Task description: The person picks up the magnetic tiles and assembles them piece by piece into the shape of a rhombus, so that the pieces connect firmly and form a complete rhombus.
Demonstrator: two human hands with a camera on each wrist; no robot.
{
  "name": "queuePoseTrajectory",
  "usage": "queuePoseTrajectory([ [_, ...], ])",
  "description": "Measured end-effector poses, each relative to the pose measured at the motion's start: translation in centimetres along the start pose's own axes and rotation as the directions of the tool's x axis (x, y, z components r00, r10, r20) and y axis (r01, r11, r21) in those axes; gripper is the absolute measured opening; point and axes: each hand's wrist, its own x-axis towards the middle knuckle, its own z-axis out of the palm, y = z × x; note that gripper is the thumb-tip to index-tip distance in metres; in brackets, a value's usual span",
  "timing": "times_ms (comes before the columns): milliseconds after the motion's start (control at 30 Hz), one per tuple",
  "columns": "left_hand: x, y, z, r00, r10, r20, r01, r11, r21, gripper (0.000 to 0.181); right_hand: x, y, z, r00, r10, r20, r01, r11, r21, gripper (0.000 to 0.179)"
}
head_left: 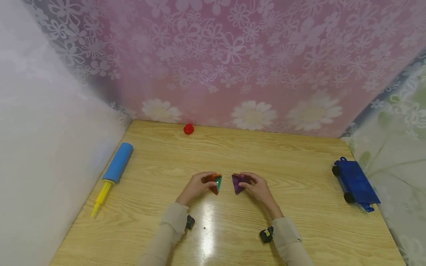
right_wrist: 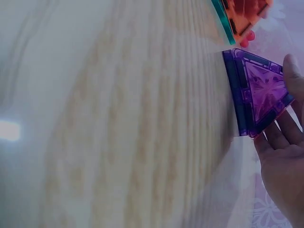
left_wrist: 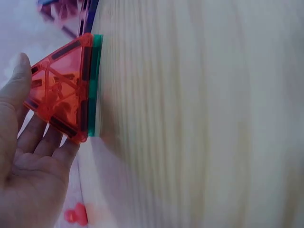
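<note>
In the head view, my left hand (head_left: 193,187) grips a small pyramid of magnetic tiles near the middle of the table. The left wrist view shows its red-orange triangular tile (left_wrist: 64,88) standing on a green tile (left_wrist: 96,85). A short gap away, my right hand (head_left: 261,189) holds a second pyramid of purple magnetic tiles (head_left: 237,183). Its purple triangle (right_wrist: 265,90) rests over a dark blue tile (right_wrist: 234,92) in the right wrist view. Thumb and fingers clasp each pyramid from its outer side, and the two pyramids stand apart, base tiles at the tabletop.
A blue and yellow hand pump (head_left: 118,162) lies along the left edge of the wooden table (head_left: 266,155). At the right edge sits a blue toy wagon (head_left: 357,183) with black wheels. A small red object (head_left: 188,129) is at the back, before a pink floral curtain (head_left: 213,74).
</note>
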Motion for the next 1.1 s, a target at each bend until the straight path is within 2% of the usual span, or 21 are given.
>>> queuePoseTrajectory([
  [133,0.5,0.2,1.4,1.0,0.009,0.009,-0.009,1.0,-0.006,0.047,0.1,0.2,0.2,1.0,-0.008,0.013,0.008,1.0,-0.017,0.045],
  [267,0.8,0.7,2.4,0.999,0.03,-0.016,-0.03,0.999,-0.022,0.046,0.2,0.4,0.5,1.0,-0.006,0.028,0.006,1.0,-0.007,0.046],
  [400,1.1,1.0,3.3,0.998,0.036,-0.045,-0.035,0.999,0.003,0.046,0.2,0.4,0.6,0.999,-0.031,0.04,0.03,1.0,0.003,0.044],
  [467,1.3,1.0,3.8,0.997,0.034,-0.068,-0.032,0.999,0.022,0.046,0.0,-0.4,0.8,0.998,-0.056,0.04,0.057,0.998,-0.027,0.041],
  [600,1.5,1.0,4.4,0.994,0.05,-0.096,-0.045,0.998,0.051,0.045,-0.1,-0.1,1.2,0.997,-0.081,0.014,0.082,0.992,-0.101,0.038],
  [733,1.4,0.8,3.9,0.997,0.062,-0.042,-0.059,0.996,0.066,0.05,0.2,0.9,1.3,0.997,-0.075,-0.005,0.074,0.991,-0.109,0.038],
  [900,1.4,0.4,3.2,0.991,0.125,0.046,-0.129,0.987,0.099,0.059,0.1,0.8,1.3,0.996,-0.084,-0.001,0.083,0.995,-0.06,0.037],
  [1100,1.5,0.4,3.1,0.977,0.203,0.064,-0.209,0.97,0.122,0.055,0.2,0.4,1.3,0.994,-0.107,0.015,0.107,0.993,-0.055,0.037],
])
